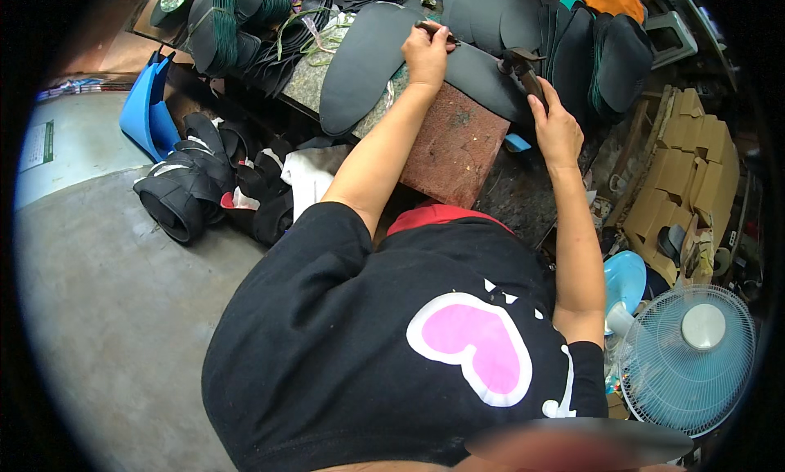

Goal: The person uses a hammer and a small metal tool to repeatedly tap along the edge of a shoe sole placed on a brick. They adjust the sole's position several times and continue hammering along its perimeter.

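Observation:
My left hand [427, 56] is closed around a short dark tool, perhaps a punch [426, 26], its end close to a dark grey sole-shaped sheet [482, 75]. Most of that tool is hidden by my fingers. To the right, my right hand [558, 128] grips a hammer [530, 81] by its handle, with the head over the right part of the same sheet. Another large sole-shaped sheet [360, 71] lies left of my left wrist. A reddish-brown block [454, 145] sits at the near side of the work surface, between my forearms.
Bundled soles tied with green string [214, 30] are at the back left, with more stacks [617, 67] at the back right. A blue holder [150, 112] and black strap pieces [188, 177] lie left. Cardboard [683, 169] and a fan [687, 357] stand right.

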